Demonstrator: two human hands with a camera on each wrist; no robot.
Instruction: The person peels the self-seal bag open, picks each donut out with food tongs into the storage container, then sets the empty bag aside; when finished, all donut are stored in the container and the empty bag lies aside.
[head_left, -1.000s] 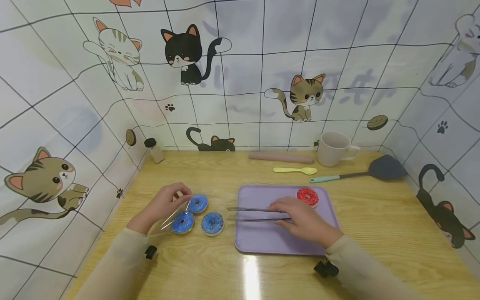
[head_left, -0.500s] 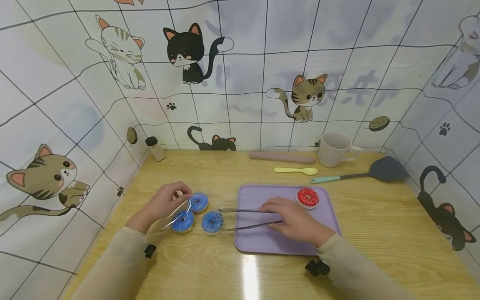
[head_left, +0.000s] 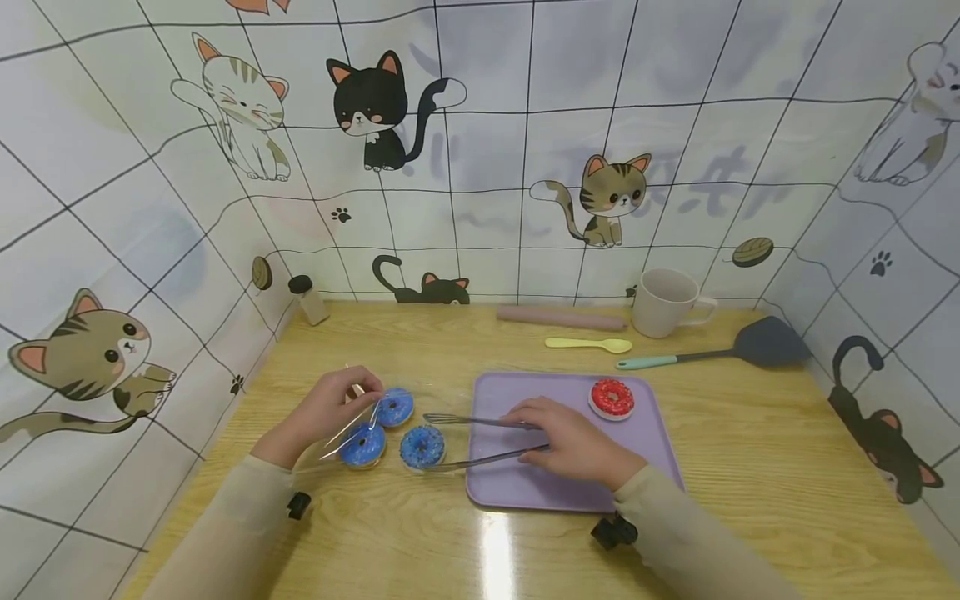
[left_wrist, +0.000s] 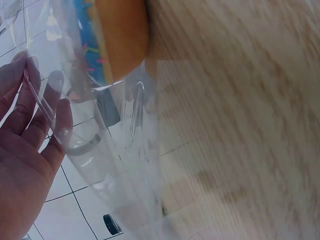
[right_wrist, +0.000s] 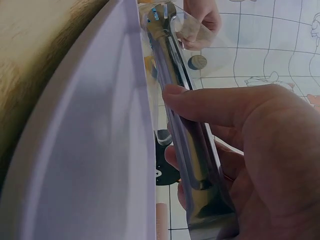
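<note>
Three blue-iced doughnuts lie on the wooden table point(head_left: 420, 533): one at the back point(head_left: 395, 407), one at the left point(head_left: 362, 444), one at the right point(head_left: 422, 447). My left hand point(head_left: 358, 392) pinches the clear plastic wrapper point(head_left: 333, 440) around them; the left wrist view shows that film point(left_wrist: 115, 150) against its fingers point(left_wrist: 42, 115) beside a doughnut point(left_wrist: 117, 35). My right hand point(head_left: 527, 430) grips metal tongs point(head_left: 480, 439), their arms spread on either side of the right blue doughnut. The right wrist view shows the tongs point(right_wrist: 182, 115) over the purple tray point(right_wrist: 90, 150).
A red-iced doughnut point(head_left: 612, 398) sits at the back of the purple tray point(head_left: 540, 487). Along the back stand a small shaker point(head_left: 309, 300), a rolling pin point(head_left: 562, 317), a yellow spoon point(head_left: 588, 342), a mug point(head_left: 667, 302) and a spatula point(head_left: 720, 352). Cat-print walls enclose three sides.
My right hand has slid left with the tongs, whose arms have spread apart; their tips now reach the right blue doughnut. The left hand has stayed put.
</note>
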